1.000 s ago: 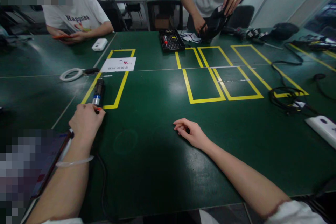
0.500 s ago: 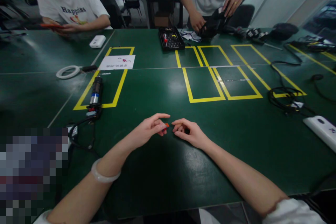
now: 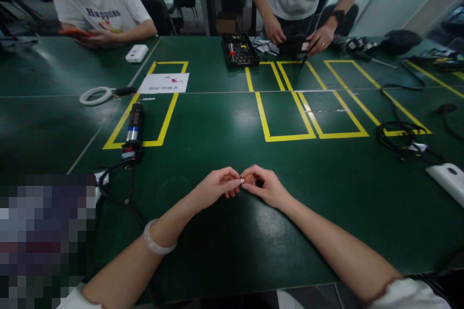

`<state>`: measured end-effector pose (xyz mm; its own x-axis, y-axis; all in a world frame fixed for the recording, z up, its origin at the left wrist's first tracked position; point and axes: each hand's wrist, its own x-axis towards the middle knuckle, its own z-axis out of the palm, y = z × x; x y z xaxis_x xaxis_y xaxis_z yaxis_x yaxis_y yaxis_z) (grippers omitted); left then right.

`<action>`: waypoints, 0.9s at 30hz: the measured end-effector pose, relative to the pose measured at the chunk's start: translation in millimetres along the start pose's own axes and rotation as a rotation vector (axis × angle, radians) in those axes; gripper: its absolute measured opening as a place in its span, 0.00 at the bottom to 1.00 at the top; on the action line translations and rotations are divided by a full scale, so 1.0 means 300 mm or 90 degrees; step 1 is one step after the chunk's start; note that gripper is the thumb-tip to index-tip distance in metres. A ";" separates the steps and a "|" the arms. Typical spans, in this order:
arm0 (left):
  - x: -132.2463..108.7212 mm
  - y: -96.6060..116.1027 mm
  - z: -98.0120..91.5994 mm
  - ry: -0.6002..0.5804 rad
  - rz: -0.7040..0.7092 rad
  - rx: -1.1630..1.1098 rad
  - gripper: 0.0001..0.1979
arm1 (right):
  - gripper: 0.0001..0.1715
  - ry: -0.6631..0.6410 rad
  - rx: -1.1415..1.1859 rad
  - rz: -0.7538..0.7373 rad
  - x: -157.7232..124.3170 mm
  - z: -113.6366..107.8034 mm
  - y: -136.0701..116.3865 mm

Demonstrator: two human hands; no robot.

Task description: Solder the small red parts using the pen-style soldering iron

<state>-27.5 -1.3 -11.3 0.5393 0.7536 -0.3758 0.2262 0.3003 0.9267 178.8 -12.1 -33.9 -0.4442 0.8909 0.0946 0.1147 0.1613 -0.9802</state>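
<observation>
My left hand point(image 3: 216, 187) and my right hand point(image 3: 267, 187) meet above the green table point(image 3: 217, 149), near its front edge. Between their fingertips is a small red and white piece point(image 3: 242, 180), too small for me to name. The thumb and forefinger of each hand are closed in a pinch on it, one from either side. Part of the piece is hidden by the fingers.
A black cylindrical tool with a cable point(image 3: 133, 128) lies left, by a paper sheet point(image 3: 165, 83) and a white ring point(image 3: 96, 96). Ahead sits a black tool tray point(image 3: 240, 62). Coiled cables point(image 3: 402, 137) lie right. A co-worker's hands point(image 3: 321, 38) handle a dark object across the table.
My left hand has moved right and brought its fingertips together with my right hand's at the small red piece. The left forefinger, stretched out before, is now bent into a pinch.
</observation>
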 end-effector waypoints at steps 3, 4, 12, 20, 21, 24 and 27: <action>-0.007 0.006 0.006 0.020 0.031 0.004 0.16 | 0.14 0.009 0.040 0.010 0.004 0.003 0.002; -0.009 0.007 0.008 0.032 0.045 0.012 0.15 | 0.14 0.016 0.056 0.018 0.005 0.003 0.002; -0.013 0.008 0.007 0.079 0.095 0.114 0.14 | 0.07 0.026 0.011 -0.038 0.008 0.002 -0.011; -0.022 0.028 0.005 0.116 0.125 0.153 0.13 | 0.09 0.035 -0.092 -0.066 0.004 -0.002 -0.010; -0.022 0.028 0.004 0.121 0.130 0.161 0.13 | 0.08 0.035 -0.105 -0.069 0.004 -0.004 -0.011; -0.021 0.020 0.002 0.113 0.130 0.165 0.13 | 0.07 0.034 -0.115 -0.078 0.005 -0.008 -0.017; -0.016 0.007 0.004 0.087 0.138 0.156 0.11 | 0.07 0.031 -0.111 -0.091 0.005 -0.008 -0.025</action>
<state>-28.8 -4.9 -7.6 0.4864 0.8605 -0.1513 0.3152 -0.0113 0.9489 179.3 -10.9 -26.0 -0.4242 0.8726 0.2420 0.2074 0.3537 -0.9121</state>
